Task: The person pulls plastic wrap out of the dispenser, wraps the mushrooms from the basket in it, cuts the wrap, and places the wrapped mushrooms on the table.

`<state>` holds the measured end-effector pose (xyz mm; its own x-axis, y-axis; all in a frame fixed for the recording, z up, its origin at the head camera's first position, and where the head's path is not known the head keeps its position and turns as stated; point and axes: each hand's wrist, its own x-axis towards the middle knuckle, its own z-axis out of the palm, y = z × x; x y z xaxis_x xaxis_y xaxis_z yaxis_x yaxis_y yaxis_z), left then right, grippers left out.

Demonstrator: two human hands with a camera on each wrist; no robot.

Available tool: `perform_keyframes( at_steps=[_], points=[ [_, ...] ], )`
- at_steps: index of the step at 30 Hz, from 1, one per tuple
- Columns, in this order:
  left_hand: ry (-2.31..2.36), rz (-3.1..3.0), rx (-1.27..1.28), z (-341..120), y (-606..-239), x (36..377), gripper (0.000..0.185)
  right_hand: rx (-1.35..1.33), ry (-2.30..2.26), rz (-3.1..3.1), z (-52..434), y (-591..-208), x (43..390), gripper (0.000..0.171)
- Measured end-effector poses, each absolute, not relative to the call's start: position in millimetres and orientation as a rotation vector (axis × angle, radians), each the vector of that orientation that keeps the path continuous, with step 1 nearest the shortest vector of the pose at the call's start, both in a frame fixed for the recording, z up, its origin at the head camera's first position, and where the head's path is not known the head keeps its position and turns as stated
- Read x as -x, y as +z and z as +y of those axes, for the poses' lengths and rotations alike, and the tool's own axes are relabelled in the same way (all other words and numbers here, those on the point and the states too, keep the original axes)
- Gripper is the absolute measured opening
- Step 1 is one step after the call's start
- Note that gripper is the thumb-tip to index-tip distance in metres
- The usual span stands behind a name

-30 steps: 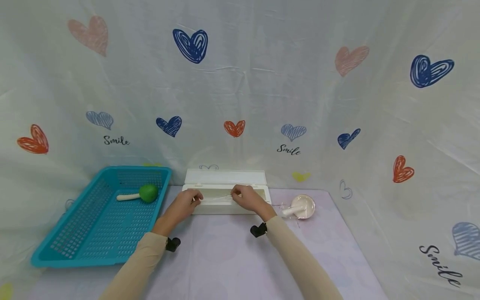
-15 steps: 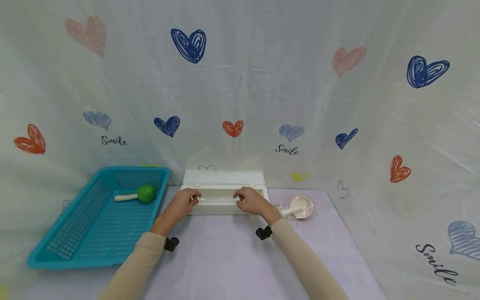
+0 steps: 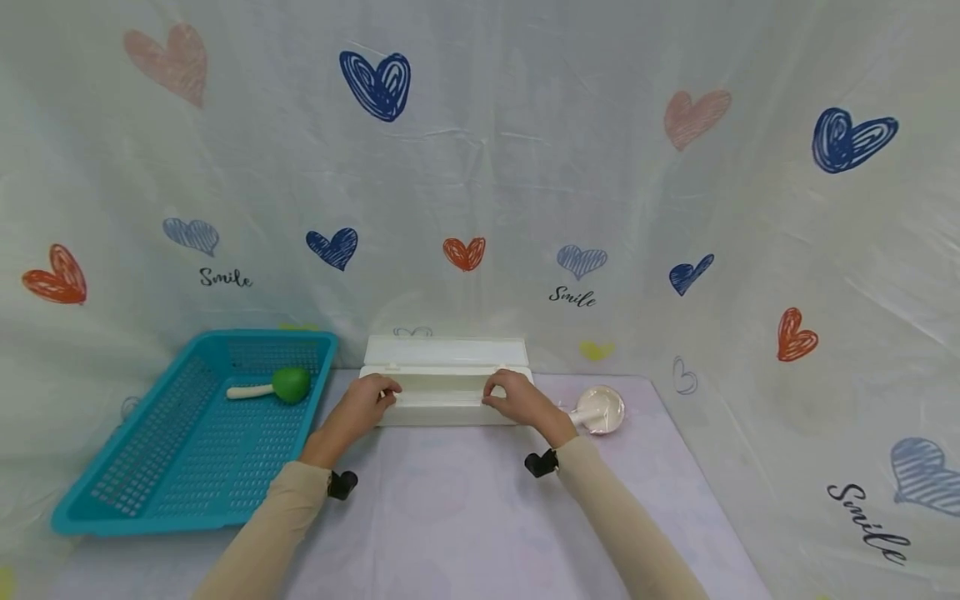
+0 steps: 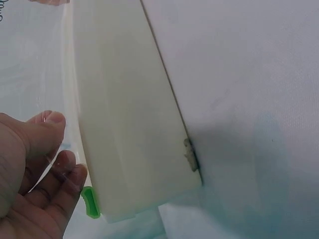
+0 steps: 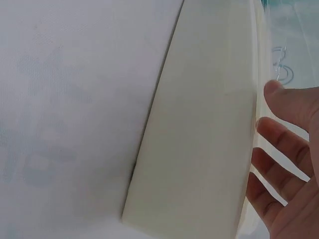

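Long white dispenser box (image 3: 446, 392) sits at the far edge of the table (image 3: 450, 517), against the heart-printed backdrop (image 3: 525, 167), its lid raised behind it. Left hand (image 3: 360, 410) is at the box's left end, right hand (image 3: 521, 402) toward the right end; both rest at the front lip. Left wrist view: thumb and curled fingers (image 4: 60, 167) pinch a clear film (image 4: 60, 99) at the box edge, next to a small green tab (image 4: 89, 201). Right wrist view: fingers (image 5: 279, 149) are loosely spread, tips on the film (image 5: 279, 59) along the rim; whether they truly pinch it I cannot tell. Judgement: box is light, stiff plastic, likely to slide on the cloth unless steadied; film is thin, soft, clingy, tears and wrinkles easily, best taken at both corners evenly. Nearby: teal basket (image 3: 187, 433) to the left, holding a green-headed utensil (image 3: 277, 386); a small white ladle-like bowl (image 3: 600, 410) sits just right of the right hand, close enough to be knocked.
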<state>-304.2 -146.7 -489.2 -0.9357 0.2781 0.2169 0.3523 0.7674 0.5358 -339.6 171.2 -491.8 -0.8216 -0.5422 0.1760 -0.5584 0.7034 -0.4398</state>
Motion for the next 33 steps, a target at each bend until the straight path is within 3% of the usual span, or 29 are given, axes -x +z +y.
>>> perform_keyframes(
  at_steps=[5, 14, 20, 27, 33],
  points=[
    [-0.9, -2.844, 0.511, -146.0, -488.9, 303.2, 0.017, -1.019, 0.733, -2.87, 168.0, -494.4, 340.5, 0.017],
    [-0.914, -2.858, 0.493, -145.5, -491.0, 302.5, 0.016, -0.938, 0.753, -2.865, 167.8, -488.7, 338.3, 0.003],
    [-0.912, -2.85, 0.506, -147.6, -488.7, 302.7, 0.016, -0.992, 0.764, -2.87, 169.0, -490.8, 339.5, 0.028],
    [-0.903, -2.876, 0.516, -147.2, -489.9, 302.4, 0.015, -1.038, 0.655, -2.848, 162.4, -492.7, 341.7, 0.013],
    [-0.913, -2.862, 0.502, -146.3, -489.9, 304.0, 0.015, -0.935, 0.735, -2.901, 162.5, -489.5, 345.5, 0.021]
  ],
)
